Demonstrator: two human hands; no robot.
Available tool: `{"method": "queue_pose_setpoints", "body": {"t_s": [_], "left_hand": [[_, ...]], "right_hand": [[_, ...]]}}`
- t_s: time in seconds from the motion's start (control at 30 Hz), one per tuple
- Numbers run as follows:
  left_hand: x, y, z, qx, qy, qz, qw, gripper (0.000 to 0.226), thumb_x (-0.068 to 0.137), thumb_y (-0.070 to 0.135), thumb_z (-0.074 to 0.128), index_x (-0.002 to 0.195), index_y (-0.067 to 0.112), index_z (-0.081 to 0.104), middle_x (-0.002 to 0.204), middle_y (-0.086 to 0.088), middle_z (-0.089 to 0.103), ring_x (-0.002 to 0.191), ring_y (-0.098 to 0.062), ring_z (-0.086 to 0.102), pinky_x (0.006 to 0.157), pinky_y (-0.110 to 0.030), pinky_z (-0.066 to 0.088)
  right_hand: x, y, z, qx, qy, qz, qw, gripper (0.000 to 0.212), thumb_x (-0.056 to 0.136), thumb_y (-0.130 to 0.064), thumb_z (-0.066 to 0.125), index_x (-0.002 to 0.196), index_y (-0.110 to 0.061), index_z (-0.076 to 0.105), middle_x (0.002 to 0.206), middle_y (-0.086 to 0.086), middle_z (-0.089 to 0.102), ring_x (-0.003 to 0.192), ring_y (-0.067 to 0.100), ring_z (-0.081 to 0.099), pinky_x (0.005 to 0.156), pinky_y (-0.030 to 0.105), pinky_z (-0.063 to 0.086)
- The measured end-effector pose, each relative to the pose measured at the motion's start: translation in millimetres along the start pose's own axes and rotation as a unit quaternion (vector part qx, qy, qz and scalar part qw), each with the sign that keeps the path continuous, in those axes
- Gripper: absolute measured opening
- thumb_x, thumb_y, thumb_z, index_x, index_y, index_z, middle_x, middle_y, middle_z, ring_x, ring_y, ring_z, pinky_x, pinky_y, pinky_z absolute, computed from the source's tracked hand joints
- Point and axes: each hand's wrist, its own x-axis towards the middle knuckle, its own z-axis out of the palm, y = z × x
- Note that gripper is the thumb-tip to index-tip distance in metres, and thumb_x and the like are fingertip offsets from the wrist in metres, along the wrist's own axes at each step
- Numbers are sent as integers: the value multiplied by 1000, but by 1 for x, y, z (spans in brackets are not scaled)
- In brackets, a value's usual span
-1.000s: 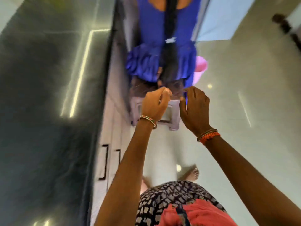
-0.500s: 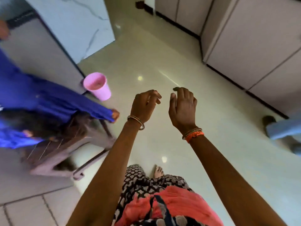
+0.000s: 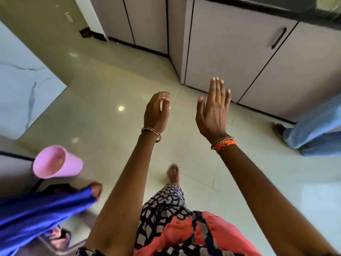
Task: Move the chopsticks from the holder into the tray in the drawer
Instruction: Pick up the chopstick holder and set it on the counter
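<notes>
Walking w/ both hands empty — left hand (image 3: 156,111) loosely curled, right hand (image 3: 214,109) flat open. Chopsticks, holder, drawer nowhere in view; pink cup (image 3: 55,162) near the feet — prob a trip/kick risk.

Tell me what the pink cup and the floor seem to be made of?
The pink cup looks like matte plastic: even colour, thin rim, no shine. The floor looks like polished tile, perhaps ceramic or stone: it mirrors lights as bright spots, with thin joint lines.
</notes>
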Motion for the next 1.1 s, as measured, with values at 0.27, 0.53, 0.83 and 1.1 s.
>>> {"method": "queue_pose_setpoints", "body": {"t_s": [0.27, 0.53, 0.83, 1.1], "left_hand": [[173, 22, 69, 12, -96, 22, 995, 34, 82, 25, 43, 104, 8, 62, 113, -9, 64, 99, -16, 59, 80, -28, 47], [339, 40, 146, -98, -80, -24, 992, 55, 70, 49, 40, 98, 8, 66, 90, -4, 66, 81, -15, 60, 70, -17, 45], [529, 60, 223, -82, -86, -50, 992, 43, 80, 36, 41, 100, 4, 63, 97, -13, 66, 92, -23, 60, 70, -21, 42], [661, 32, 254, -136, -94, -139, 976, 20, 94, 18, 41, 85, 21, 60, 87, -1, 64, 91, -21, 57, 63, -21, 43]], "right_hand": [[168, 46, 20, -10, -13, 45, 999, 60, 98, -33, 31, 150, -6, 23, 158, 16, 22, 148, 30, 17, 121, 43, 10], [339, 107, 47, 281, 45, 167, 944, 41, 103, -26, 33, 131, -6, 55, 134, 10, 56, 118, 10, 49, 97, 13, 42], [550, 162, 73, 362, 31, 191, 912, 38, 102, -21, 34, 119, -3, 63, 108, 2, 64, 100, 10, 58, 99, 31, 48], [684, 172, 126, 425, -80, 266, 862, 47, 103, -33, 30, 140, -8, 46, 145, 12, 47, 131, 22, 46, 112, 35, 36]]}}
